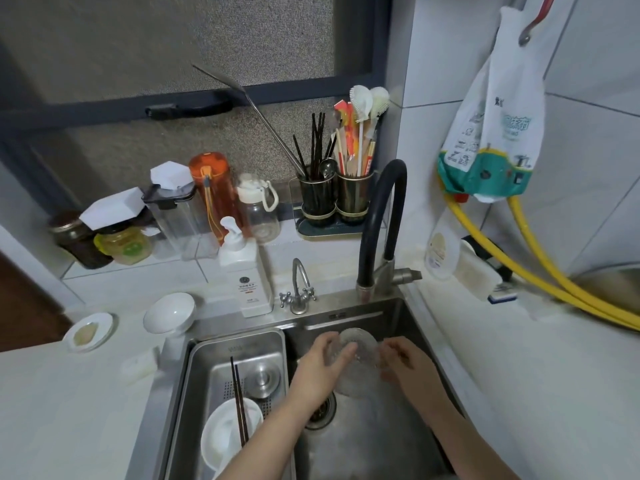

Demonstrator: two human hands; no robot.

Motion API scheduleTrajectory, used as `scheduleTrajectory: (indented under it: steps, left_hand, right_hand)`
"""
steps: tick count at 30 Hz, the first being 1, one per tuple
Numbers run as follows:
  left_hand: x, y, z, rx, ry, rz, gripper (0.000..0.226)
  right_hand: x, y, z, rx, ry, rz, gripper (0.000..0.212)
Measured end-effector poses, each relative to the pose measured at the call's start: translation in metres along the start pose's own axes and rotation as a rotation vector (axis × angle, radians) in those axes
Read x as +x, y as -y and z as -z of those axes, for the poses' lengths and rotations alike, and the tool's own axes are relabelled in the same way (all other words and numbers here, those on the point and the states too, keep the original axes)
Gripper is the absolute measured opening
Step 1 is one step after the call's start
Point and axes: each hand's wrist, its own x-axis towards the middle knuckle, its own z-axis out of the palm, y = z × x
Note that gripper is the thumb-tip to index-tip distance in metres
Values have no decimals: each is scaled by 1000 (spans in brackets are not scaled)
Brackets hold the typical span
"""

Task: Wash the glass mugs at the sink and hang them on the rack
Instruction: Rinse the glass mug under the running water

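Far to the left of our left hand, a small white dish (89, 331) sat on the counter, and nearer in stood a tilted white bowl (170, 312). Just left of and below that hand, a steel drain tray (221, 355) hung in the sink (408, 327); it held a white plate (225, 434) with dark chopsticks (239, 400) laid across it and a round steel lid (263, 377) beside them. Above and left of the hand stood a white pump bottle (244, 271), with a small chrome tap (298, 289) directly above the hand.

Our left hand (320, 367) was curled around the left side of the glass mug (358, 358), fingers wrapped over its rim and wall. The mug lay tilted on its side in the sink basin between our hands, mouth facing away from us, above the drain strainer (320, 412).

Our right hand (405, 365) touched the mug's right side with fingers bent; blur kept us from telling whether it truly gripped the glass. Above that hand rose the black gooseneck faucet (384, 216), and far to its right a yellow hose (540, 268) crossed the counter beneath a hanging plastic bag (495, 133).
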Motion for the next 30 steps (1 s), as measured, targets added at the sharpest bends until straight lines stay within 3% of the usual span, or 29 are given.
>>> scheduleTrajectory:
  steps: [3,10,12,14,15,20,25,27,30]
  left_hand:
    - [4,-3,-1,-140,1,78,59]
    - [14,-8,4,-349,198,207,130]
    - [16,-6,2,-272,219,201,118]
    - [18,-7,-6,-216,181,159,73]
    - [18,-9,-8,-203,159,123,63]
    - [24,-18,-21,-138,55,-15,66]
    - [29,-28,-27,-82,3,-100,79]
    - [32,-32,-26,-97,-7,-93,86]
    - [35,-39,-24,-113,-17,-102,78]
  right_hand:
    - [3,1,4,30,50,48,25]
    - [13,-1,26,132,193,66,30]
    - [16,-2,31,144,206,36,30]
    - [20,-2,37,162,215,15,27]
    - [22,0,41,169,227,15,26]
    - [46,11,54,107,213,19,23]
    - [107,5,68,-252,-13,71,32]
    - [133,-2,76,-371,-46,102,36]
    - [165,-6,84,-474,-51,116,38]
